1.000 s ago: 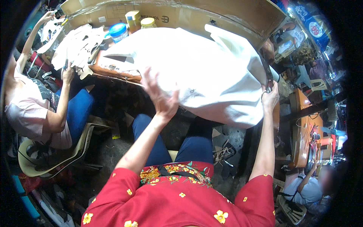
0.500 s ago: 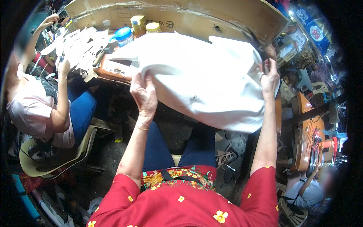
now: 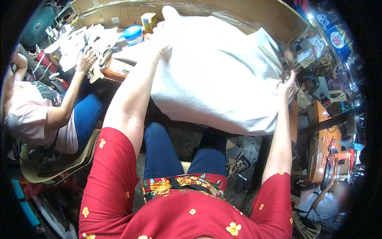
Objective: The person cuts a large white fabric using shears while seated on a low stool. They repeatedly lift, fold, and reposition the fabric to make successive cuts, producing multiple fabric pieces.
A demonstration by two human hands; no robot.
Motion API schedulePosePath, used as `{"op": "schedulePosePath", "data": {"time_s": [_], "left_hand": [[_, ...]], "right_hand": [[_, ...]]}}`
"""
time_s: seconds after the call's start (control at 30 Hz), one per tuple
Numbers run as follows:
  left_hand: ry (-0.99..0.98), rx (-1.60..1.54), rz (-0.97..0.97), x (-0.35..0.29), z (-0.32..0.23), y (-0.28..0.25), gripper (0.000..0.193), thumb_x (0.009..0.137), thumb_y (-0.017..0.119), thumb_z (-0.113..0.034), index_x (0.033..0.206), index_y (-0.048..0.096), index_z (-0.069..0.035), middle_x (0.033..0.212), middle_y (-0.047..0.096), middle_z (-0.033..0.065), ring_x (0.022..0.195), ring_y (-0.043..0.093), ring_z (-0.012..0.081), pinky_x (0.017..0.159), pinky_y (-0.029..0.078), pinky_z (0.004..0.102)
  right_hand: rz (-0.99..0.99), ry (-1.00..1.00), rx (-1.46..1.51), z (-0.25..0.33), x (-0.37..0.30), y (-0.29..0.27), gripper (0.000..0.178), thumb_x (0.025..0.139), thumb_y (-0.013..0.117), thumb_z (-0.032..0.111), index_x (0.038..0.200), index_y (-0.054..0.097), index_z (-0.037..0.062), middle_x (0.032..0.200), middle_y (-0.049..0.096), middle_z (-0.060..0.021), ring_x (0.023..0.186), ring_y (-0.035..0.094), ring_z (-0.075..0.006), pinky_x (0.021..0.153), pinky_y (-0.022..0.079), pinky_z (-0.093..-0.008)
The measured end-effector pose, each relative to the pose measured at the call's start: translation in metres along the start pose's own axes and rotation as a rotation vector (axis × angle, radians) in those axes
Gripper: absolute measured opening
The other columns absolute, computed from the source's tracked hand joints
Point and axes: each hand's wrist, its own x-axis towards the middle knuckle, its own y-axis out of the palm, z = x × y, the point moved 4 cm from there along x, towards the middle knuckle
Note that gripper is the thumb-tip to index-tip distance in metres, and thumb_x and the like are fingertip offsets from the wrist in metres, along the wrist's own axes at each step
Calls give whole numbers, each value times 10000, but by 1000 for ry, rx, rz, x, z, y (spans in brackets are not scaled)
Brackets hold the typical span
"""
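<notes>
A large white sheet of fabric-like material [image 3: 215,75] spreads over the table before me, its near edge drooping above my lap. Glare washes out much of its surface. At its right edge, my right hand [image 3: 288,85] is closed on the material, with folds bunched beside the fingers. My left arm stretches far forward over the sheet's left side. The left hand [image 3: 162,38] lies near the far left part of the sheet, but bright light blurs its fingers into the white, so their grip is unclear.
A blue-lidded jar [image 3: 133,35] and a yellow tin [image 3: 149,22] stand behind the sheet, before a cardboard wall [image 3: 115,14]. On the left, a co-worker's hand [image 3: 85,59] holds scissors over pale cut pieces [image 3: 71,49]. An orange-brown table [image 3: 320,147] stands at right.
My left hand has moved from the sheet's near left edge forward to its far side. The sheet now reaches farther back and hides one jar. My right hand keeps its hold, slightly lower.
</notes>
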Motion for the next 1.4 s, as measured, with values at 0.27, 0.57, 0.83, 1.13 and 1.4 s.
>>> {"op": "schedulePosePath", "data": {"time_s": [0.27, 0.57, 0.83, 1.13, 1.4], "left_hand": [[-69, 0, -144, -53, 9, -3, 500, 893, 539, -292, 1297, 443, -13, 1399, 367, 189, 1271, 380, 374, 1009, 322, 575], [-394, -1327, -72, -258, -81, -20, 239, 855, 612, -87, 1066, 524, -18, 1003, 548, 84, 993, 526, 190, 854, 432, 304], [-1230, -2443, 778, -340, -170, 90, 207, 804, 640, -24, 1003, 595, -65, 1011, 618, 68, 1011, 535, 168, 1026, 297, 578], [-1212, -2433, 747, -353, -176, 59, 230, 818, 729, -213, 996, 595, -158, 1008, 598, -20, 974, 513, 111, 876, 392, 369], [-1079, -2090, 589, -367, -163, 11, 222, 799, 757, -241, 928, 625, -117, 886, 616, -18, 821, 601, 107, 682, 505, 289]], "right_hand": [[-81, 42, 115, -1, -12, -38, 469, 757, 719, 59, 1175, 507, 41, 1047, 652, -147, 970, 639, -292, 840, 476, -390], [599, 323, 1288, 55, -175, -118, 279, 920, 604, 238, 1107, 519, 48, 771, 580, -13, 634, 518, -79, 564, 446, -214], [1650, 911, 973, 61, -324, -175, 366, 816, 731, 122, 1102, 516, 42, 742, 597, 3, 610, 556, -68, 553, 453, -223], [1772, 625, 853, 33, -355, -186, 582, 850, 676, 387, 1273, 470, 44, 797, 548, 15, 637, 535, -66, 596, 456, -238], [1726, 312, 928, 44, -349, -178, 920, 821, 383, 750, 1371, 328, 14, 911, 504, -35, 750, 551, -123, 688, 475, -287]]}}
